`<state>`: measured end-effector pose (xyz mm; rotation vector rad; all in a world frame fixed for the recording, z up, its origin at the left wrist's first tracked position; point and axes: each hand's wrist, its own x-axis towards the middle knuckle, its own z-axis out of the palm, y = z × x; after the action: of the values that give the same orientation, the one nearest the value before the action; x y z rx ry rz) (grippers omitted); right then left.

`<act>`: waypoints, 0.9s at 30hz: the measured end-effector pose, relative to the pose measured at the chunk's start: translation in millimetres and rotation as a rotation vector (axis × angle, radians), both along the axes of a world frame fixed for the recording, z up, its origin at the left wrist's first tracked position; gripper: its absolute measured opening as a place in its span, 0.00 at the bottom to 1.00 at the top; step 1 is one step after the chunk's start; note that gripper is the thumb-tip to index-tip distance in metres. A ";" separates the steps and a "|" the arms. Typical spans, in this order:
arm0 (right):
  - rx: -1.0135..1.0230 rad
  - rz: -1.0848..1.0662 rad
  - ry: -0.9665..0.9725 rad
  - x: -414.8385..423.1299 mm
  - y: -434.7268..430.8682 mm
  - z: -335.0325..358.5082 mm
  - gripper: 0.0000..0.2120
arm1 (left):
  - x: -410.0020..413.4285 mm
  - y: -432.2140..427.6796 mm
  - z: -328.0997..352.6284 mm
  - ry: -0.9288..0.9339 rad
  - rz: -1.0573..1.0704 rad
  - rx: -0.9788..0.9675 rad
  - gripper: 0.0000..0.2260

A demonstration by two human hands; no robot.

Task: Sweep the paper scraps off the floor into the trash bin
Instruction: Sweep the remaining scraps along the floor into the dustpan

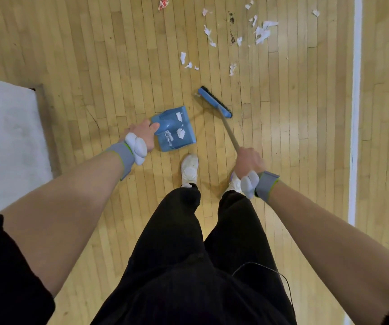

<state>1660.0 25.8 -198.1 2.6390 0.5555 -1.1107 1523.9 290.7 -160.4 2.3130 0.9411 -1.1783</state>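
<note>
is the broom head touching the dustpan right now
Apart. The head view shows a strip of bare wood floor between the broom head and the dustpan; its nearest corner stops short of the blue bristle block.

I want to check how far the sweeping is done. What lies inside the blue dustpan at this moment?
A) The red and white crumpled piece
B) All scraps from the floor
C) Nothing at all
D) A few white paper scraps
D: a few white scraps lie in the dustpan, which the left hand holds, while many scraps on the floor remain beyond the broom head.
</note>
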 end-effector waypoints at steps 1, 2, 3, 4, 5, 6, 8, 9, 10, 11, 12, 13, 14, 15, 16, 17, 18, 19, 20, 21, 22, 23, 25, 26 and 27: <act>0.006 0.015 0.008 -10.9 -5.0 0.8 0.07 | 1.5 -1.2 -0.9 -0.012 0.001 -0.001 0.18; 0.006 0.036 0.019 -22.2 -9.8 3.3 0.07 | 3.1 -2.5 -2.1 -0.027 0.001 -0.002 0.17; 0.010 0.054 0.034 -33.1 -14.5 6.2 0.07 | 4.6 -3.2 -3.7 -0.038 0.019 -0.002 0.15; 0.019 0.064 0.061 -43.4 -18.5 9.8 0.08 | 5.0 -3.5 -5.7 -0.049 0.048 -0.001 0.13; 0.036 0.070 0.095 -52.8 -22.6 13.8 0.08 | 5.0 -3.6 -7.1 -0.060 0.090 -0.002 0.12; 0.051 0.083 0.131 -62.3 -25.6 17.6 0.09 | 3.4 -3.1 -8.1 -0.073 0.128 -0.002 0.12; 0.062 0.099 0.199 -77.2 -30.4 27.2 0.10 | 2.0 -0.7 -8.6 -0.082 0.148 -0.007 0.11; 0.058 0.096 0.219 -82.6 -32.7 32.7 0.09 | 1.8 -0.3 -7.3 -0.081 0.147 -0.009 0.11; 0.047 0.090 0.222 -87.2 -34.6 38.6 0.08 | 0.9 0.8 -7.2 -0.088 0.134 -0.009 0.11; 0.036 0.080 0.217 -89.6 -36.3 45.1 0.07 | 0.9 1.3 -6.8 -0.092 0.142 -0.012 0.11; 0.027 0.067 0.221 -92.0 -37.2 49.4 0.07 | -0.3 2.1 -6.8 -0.092 0.147 -0.013 0.11; 0.020 0.056 0.230 -91.5 -38.7 54.7 0.07 | -0.3 2.0 -5.7 -0.093 0.174 -0.016 0.10; 0.015 0.040 0.248 -89.6 -40.6 60.5 0.07 | -0.4 1.7 -5.9 -0.101 0.194 -0.016 0.11; 0.010 0.016 0.272 -86.3 -42.7 67.0 0.07 | 0.0 0.7 -3.9 -0.106 0.240 -0.026 0.11; 0.009 -0.013 0.296 -82.1 -45.1 73.1 0.07 | -0.9 0.9 -2.6 -0.106 0.249 -0.034 0.11; 0.009 -0.037 0.309 -76.6 -48.5 79.0 0.07 | -1.5 1.7 -0.8 -0.110 0.288 -0.044 0.11; 0.011 -0.052 0.313 -71.8 -51.9 83.6 0.08 | -2.7 5.2 0.1 -0.115 0.310 -0.054 0.11; 0.014 -0.062 0.312 -67.1 -55.0 88.5 0.08 | -5.3 8.8 1.4 -0.121 0.333 -0.061 0.11; 0.021 -0.069 0.306 -62.8 -57.4 93.4 0.09 | -8.8 13.0 2.7 -0.141 0.339 -0.060 0.12; 0.029 -0.071 0.298 -57.4 -58.6 98.1 0.09 | -12.8 16.9 4.7 -0.168 0.361 -0.058 0.12; 0.035 -0.065 0.288 -50.0 -58.2 101.8 0.09 | -16.8 20.7 6.5 -0.193 0.372 -0.053 0.14; 0.041 -0.071 0.282 -44.7 -58.4 103.2 0.10 | -21.6 23.6 6.3 -0.212 0.388 -0.055 0.16; 0.055 -0.076 0.265 -28.1 -54.8 105.1 0.09 | -27.8 28.2 6.8 -0.243 0.429 -0.070 0.20; 0.064 -0.083 0.257 -19.8 -52.3 104.4 0.08 | -29.7 29.6 7.8 -0.256 0.459 -0.071 0.20; 0.071 -0.087 0.246 -11.2 -48.6 103.0 0.07 | -31.7 30.7 9.1 -0.268 0.499 -0.069 0.21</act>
<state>1648.8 -22.8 -95.2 2.6250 0.5379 -1.4810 1492.2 321.4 -151.3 1.9524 1.2503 -0.6664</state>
